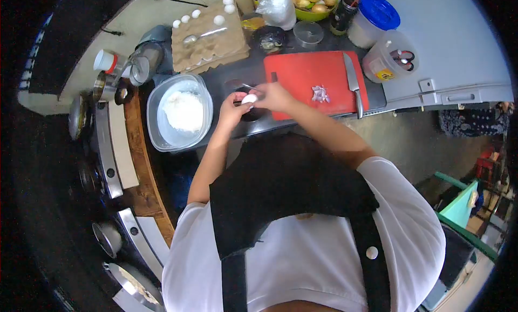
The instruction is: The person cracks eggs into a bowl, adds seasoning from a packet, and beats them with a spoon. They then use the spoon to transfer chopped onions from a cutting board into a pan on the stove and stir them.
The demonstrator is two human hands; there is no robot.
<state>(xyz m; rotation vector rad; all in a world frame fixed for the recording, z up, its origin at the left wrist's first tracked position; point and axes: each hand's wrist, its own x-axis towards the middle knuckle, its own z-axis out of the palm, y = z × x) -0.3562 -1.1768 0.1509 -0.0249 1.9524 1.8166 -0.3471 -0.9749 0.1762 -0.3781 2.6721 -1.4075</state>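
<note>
A white egg (pixel 250 99) is between my two hands, over the dark counter. My left hand (pixel 231 111) has its fingers closed round the egg's left side. From the right, my right hand (pixel 274 98) pinches the egg's other side. A thin metal utensil (pixel 249 87) shows just behind the right fingers; its far end is hard to make out. Below the hands lies a dark round bowl (pixel 253 115), partly hidden by them. Left of my left hand stands a clear plastic tub (pixel 152 117) with white powder (pixel 184 111) in it.
A red cutting board (pixel 294 69) bears chopped onion (pixel 320 94) and a knife (pixel 353 82). Behind are egg trays (pixel 216 42) with several eggs, a plastic bag (pixel 277 8) and a blue-lidded tub (pixel 372 26). The stove (pixel 110 166) is at left.
</note>
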